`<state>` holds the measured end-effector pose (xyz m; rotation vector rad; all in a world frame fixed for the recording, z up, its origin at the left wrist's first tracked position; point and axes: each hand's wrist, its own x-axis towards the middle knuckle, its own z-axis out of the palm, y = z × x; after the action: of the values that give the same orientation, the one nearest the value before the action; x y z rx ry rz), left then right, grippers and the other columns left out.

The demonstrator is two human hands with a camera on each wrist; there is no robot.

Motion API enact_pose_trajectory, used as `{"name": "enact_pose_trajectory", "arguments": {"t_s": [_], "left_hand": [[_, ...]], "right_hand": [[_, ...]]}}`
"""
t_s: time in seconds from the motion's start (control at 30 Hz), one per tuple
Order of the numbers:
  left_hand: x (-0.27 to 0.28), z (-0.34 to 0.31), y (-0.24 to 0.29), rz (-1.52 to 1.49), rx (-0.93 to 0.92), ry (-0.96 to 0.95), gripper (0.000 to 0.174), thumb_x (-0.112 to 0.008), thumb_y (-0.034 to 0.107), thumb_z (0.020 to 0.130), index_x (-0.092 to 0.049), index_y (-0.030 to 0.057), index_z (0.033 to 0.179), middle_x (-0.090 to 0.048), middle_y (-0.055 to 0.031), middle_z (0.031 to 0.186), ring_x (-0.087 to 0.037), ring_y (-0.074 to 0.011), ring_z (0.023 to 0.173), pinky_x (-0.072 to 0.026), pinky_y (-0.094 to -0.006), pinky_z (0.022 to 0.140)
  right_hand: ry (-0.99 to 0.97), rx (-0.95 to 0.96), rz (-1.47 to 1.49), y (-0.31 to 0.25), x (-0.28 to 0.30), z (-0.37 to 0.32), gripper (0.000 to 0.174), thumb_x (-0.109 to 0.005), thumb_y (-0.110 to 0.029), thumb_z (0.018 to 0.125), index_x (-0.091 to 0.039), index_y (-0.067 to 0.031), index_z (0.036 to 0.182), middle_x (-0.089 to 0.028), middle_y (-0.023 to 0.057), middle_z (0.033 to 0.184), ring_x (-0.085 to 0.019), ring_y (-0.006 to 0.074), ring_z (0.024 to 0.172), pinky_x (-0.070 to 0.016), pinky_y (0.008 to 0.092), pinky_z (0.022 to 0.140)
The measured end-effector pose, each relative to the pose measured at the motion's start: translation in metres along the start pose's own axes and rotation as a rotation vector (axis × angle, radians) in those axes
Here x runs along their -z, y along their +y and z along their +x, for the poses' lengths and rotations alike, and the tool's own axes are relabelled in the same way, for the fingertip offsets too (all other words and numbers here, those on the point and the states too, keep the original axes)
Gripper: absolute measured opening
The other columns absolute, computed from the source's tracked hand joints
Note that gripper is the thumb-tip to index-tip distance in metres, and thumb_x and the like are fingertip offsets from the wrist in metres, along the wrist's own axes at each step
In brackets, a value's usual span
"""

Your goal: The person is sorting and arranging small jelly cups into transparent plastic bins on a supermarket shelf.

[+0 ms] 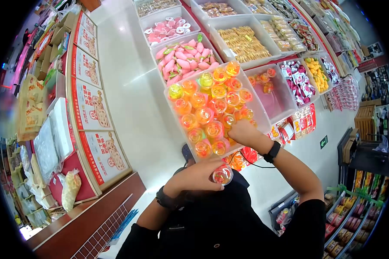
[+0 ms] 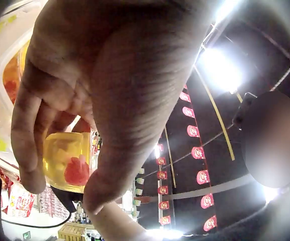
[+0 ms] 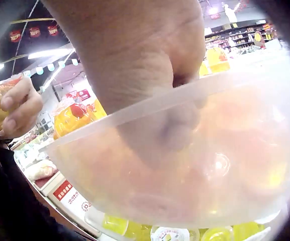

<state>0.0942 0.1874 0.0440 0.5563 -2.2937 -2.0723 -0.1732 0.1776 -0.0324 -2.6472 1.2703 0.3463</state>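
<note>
Two hands at a bin of jelly cups

The left hand (image 1: 196,176) has its fingers curled round one jelly cup (image 1: 222,175) – yellow with a red piece inside – just below the near edge of the clear bin (image 1: 258,105). The right hand (image 1: 243,131) is sunk among the orange and yellow cups (image 1: 205,114) in that bin – whether its fingers grip one cannot be told. Behind it stands a bin of pink sweets (image 1: 183,58).
</note>
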Motion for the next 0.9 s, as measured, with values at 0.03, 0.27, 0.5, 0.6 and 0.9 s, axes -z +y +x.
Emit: {"name": "enact_pose_trajectory", "arguments": {"t_s": [0.03, 0.27, 0.5, 0.6, 0.9], "left_hand": [[0.000, 0.000, 0.000, -0.004, -0.004, 0.000, 0.066, -0.079, 0.031, 0.082, -0.053, 0.0022, 0.135, -0.061, -0.0133, 0.114, -0.062, -0.0238, 0.094, -0.0506, -0.0344, 0.084], [-0.004, -0.001, -0.007, -0.002, -0.041, 0.004, 0.061, -0.079, 0.031, 0.080, -0.056, 0.0012, 0.128, -0.060, -0.0151, 0.113, -0.056, -0.0306, 0.108, -0.0463, -0.0376, 0.093], [-0.005, 0.003, -0.009, 0.019, -0.091, -0.001, 0.053, -0.079, 0.030, 0.079, -0.057, -0.0010, 0.116, -0.058, -0.0146, 0.107, -0.052, -0.0320, 0.109, -0.0419, -0.0391, 0.095], [-0.007, 0.004, -0.011, 0.029, -0.088, 0.000, 0.052, -0.079, 0.030, 0.079, -0.057, -0.0007, 0.114, -0.058, -0.0148, 0.107, -0.052, -0.0324, 0.107, -0.0420, -0.0394, 0.094], [-0.010, 0.005, -0.014, -0.059, -0.082, 0.004, 0.053, -0.080, 0.030, 0.078, -0.058, -0.0002, 0.115, -0.058, -0.0168, 0.109, -0.051, -0.0351, 0.112, -0.0409, -0.0418, 0.099]], "right_hand": [[-0.006, 0.005, -0.015, 0.001, -0.001, 0.000, 0.009, -0.066, -0.012, 0.077, -0.072, -0.0120, 0.071, -0.068, 0.0076, 0.069, -0.070, 0.0274, 0.068, -0.0526, 0.0403, 0.055], [-0.001, 0.037, -0.081, 0.002, 0.011, -0.007, 0.008, -0.066, -0.015, 0.076, -0.067, -0.0132, 0.068, -0.067, 0.0054, 0.066, -0.069, 0.0240, 0.064, -0.0504, 0.0384, 0.053], [0.092, -0.005, -0.088, 0.003, 0.008, -0.017, 0.011, -0.067, -0.017, 0.075, -0.059, -0.0118, 0.070, -0.063, 0.0026, 0.062, -0.066, 0.0209, 0.061, -0.0484, 0.0374, 0.055], [0.195, -0.016, -0.076, -0.001, 0.011, -0.024, 0.009, -0.068, -0.017, 0.076, -0.061, -0.0125, 0.075, -0.062, 0.0006, 0.063, -0.064, 0.0201, 0.063, -0.0482, 0.0356, 0.059], [0.557, -0.336, 0.245, 0.011, 0.029, -0.045, 0.009, -0.072, -0.016, 0.072, -0.070, -0.0090, 0.077, -0.059, 0.0073, 0.060, -0.059, 0.0249, 0.056, -0.0454, 0.0407, 0.055]]}}
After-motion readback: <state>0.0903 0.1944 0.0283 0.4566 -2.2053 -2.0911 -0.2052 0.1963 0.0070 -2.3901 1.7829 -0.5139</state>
